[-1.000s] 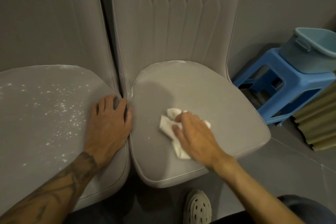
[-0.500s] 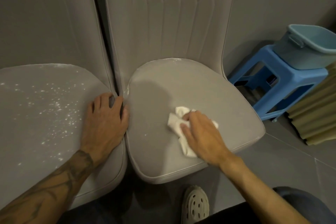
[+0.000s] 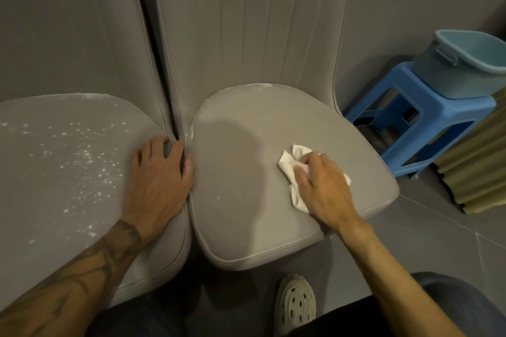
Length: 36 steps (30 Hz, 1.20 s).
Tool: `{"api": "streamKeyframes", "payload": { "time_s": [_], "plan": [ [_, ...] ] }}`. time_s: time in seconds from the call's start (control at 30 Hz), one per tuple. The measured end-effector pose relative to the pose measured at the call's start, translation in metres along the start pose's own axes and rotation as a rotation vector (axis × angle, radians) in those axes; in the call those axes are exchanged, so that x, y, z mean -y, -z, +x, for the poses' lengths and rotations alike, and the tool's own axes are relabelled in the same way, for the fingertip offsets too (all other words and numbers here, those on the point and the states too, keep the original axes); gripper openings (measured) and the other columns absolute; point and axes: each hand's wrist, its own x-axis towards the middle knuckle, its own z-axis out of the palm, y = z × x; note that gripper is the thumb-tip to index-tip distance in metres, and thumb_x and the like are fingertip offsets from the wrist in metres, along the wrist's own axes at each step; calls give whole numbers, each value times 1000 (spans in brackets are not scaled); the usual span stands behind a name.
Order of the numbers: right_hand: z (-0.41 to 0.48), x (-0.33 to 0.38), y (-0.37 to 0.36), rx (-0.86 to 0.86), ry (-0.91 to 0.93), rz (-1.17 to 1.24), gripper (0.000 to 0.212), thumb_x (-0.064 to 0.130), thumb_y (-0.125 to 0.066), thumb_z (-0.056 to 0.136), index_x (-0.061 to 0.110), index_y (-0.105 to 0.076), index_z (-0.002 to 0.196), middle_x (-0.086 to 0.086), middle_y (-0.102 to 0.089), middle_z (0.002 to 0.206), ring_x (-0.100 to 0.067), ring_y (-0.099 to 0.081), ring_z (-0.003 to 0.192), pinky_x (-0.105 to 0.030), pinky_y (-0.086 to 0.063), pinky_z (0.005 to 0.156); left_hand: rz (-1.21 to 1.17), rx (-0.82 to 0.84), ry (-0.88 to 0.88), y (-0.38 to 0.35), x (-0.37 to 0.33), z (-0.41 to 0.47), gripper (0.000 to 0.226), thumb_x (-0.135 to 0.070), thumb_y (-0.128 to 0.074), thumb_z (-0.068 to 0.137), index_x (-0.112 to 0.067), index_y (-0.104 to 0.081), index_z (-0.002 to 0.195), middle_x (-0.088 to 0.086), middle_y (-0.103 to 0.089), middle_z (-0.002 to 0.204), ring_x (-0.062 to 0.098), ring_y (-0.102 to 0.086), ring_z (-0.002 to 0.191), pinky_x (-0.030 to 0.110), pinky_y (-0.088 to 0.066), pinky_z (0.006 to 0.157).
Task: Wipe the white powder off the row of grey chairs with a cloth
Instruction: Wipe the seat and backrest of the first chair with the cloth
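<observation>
Pressing cloth (image 3: 286,163) on chair seat (image 3: 246,208), right hand (image 3: 325,189) curled round it, left hand (image 3: 156,180) flat on next chair (image 3: 49,208)

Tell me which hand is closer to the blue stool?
Right. The right hand holds the cloth on the seat beside the blue stool; the left hand rests on the next seat, farther away.

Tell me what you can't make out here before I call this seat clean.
Head view: the right seat under the cloth and right hand is covered; any residue there is unknown.
Head view: the left seat is cut off by the left edge; its powder spread and any further chairs are unseen.
Head view: the gap between the seats is dark, partly covered by the left hand.
Head view: the bucket is cut by the right edge; contents unseen.
</observation>
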Motion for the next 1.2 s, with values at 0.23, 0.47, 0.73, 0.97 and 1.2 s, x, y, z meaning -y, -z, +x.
{"api": "streamKeyframes", "payload": {
  "time_s": [0.23,0.47,0.73,0.97,1.2],
  "plan": [
    [-65,61,-2,124,304,69,20,42,-39,104,27,-49,114,9,-50,103,-12,-45,91,-28,-36,82,-3,-12,-9,-1,0,-1,29,-33,-45,105,-14,-60,122,19,-52,127,36,-50,112,49,-38,96],
    [-53,39,-2,-64,-5,18,18,37,-42,103,22,-50,107,4,-50,99,-16,-47,85,-31,-36,74,15,-14,-18,-1,0,-1,28,-33,-46,105,-14,-58,122,18,-52,125,35,-49,111,49,-40,95],
    [-61,25,3,-13,85,11,16,38,-42,104,25,-49,110,5,-49,101,-14,-45,86,-36,-43,78,-8,-2,-5,2,-2,-2,37,-38,-37,103,-14,-59,120,18,-52,125,37,-50,110,51,-41,94],
    [-91,86,-16,-32,58,96,21,35,-42,103,18,-52,105,0,-51,100,-20,-47,86,-39,-44,77,7,-2,-7,2,-2,0,36,-37,-38,103,-13,-59,118,19,-51,124,38,-49,109,51,-40,92],
    [-69,23,2,-60,-15,54,18,38,-40,103,22,-48,104,4,-49,98,-18,-48,86,-38,-43,77,-7,-6,-1,1,-1,-1,31,-34,-41,105,-12,-57,120,20,-50,124,38,-49,110,52,-40,93]
  ]
}}
